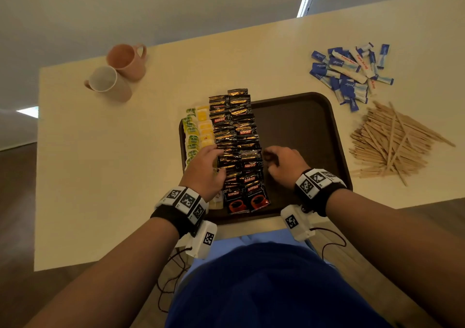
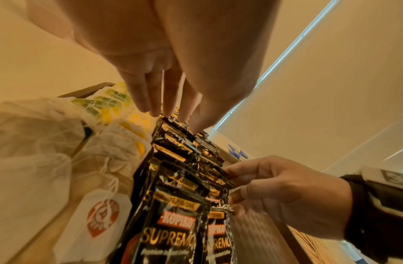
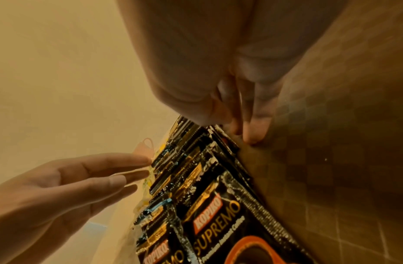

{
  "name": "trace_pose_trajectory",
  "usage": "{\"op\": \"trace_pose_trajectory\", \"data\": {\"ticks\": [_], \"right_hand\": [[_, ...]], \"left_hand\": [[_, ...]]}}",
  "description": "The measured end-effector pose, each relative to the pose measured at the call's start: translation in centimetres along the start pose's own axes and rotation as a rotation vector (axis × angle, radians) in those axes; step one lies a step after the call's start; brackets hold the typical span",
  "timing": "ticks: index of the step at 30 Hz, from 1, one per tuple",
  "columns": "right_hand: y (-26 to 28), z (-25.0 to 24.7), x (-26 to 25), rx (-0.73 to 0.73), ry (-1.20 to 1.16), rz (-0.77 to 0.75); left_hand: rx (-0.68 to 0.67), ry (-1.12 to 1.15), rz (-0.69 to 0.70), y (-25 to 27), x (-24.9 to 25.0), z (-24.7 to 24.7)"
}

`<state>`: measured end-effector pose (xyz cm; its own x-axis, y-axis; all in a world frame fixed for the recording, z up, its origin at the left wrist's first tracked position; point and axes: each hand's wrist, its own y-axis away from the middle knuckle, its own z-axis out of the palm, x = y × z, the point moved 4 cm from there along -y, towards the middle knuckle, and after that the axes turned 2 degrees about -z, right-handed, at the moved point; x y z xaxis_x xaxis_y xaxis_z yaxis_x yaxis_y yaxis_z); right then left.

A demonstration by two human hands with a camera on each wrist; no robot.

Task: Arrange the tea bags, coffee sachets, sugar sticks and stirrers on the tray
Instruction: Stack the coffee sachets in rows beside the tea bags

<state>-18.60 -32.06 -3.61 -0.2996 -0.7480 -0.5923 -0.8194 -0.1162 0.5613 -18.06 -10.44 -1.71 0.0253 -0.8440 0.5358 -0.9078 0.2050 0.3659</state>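
Kopiko coffee sachets (image 1: 236, 149): long axis frame-vertical, between hands. Left hand (image 1: 205, 168) flat, fingers straight against left edge; right hand (image 1: 283, 165) curled, empty, touching right edge.

The black coffee sachets (image 2: 173, 225) read "KOPIKO SUPREMO" in red and gold.

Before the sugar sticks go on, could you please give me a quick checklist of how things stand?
1. Coffee sachets in two rows on the tray: ok.
2. Tea bags lined up beside them: ok.
3. Tray's right half free: ok.
4. Sugar sticks on tray: not ok, piled on the table.
5. Stirrers on tray: not ok.
6. Left hand and right hand free: cannot tell, both at the sachets.
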Motion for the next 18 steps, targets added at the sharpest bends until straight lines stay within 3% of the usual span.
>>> {"op": "trace_pose_trajectory", "data": {"ticks": [18], "right_hand": [[-3.0,-1.9,-1.5,0.009,-0.076,0.04]], "left_hand": [[-0.012,0.002,-0.036,-1.5,0.2,-1.2]]}}
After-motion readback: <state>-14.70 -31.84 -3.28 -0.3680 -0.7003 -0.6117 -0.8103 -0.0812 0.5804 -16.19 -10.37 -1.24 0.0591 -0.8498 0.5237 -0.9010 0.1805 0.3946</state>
